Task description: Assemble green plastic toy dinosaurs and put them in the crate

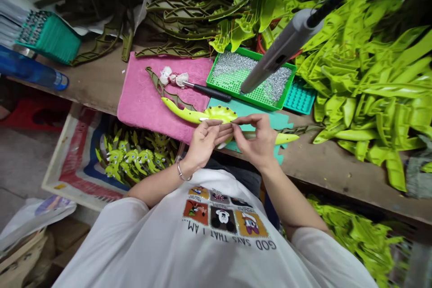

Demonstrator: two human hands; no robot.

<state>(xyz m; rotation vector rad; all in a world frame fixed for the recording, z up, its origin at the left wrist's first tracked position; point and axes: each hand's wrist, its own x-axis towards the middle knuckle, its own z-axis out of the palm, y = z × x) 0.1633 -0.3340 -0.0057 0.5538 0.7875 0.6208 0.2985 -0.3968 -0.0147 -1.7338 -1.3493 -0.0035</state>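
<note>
A bright green curved toy part with a scalloped, dark-dotted frill lies at the bench edge, partly over the pink cloth. My left hand is over its frill, palm up, fingers pressed together; what it may hold is too small to make out. My right hand pinches with thumb and forefinger beside the left fingertips, and anything in the pinch is hidden. Beneath and right of it, a green pointed end sticks out. An olive lattice part and a black-handled screwdriver lie just behind.
A green tray of small screws stands behind my hands, under a hanging grey power driver. Green parts heap at the right; olive parts lie behind. A pink cloth covers the bench at left. A crate holds dinosaur-headed pieces.
</note>
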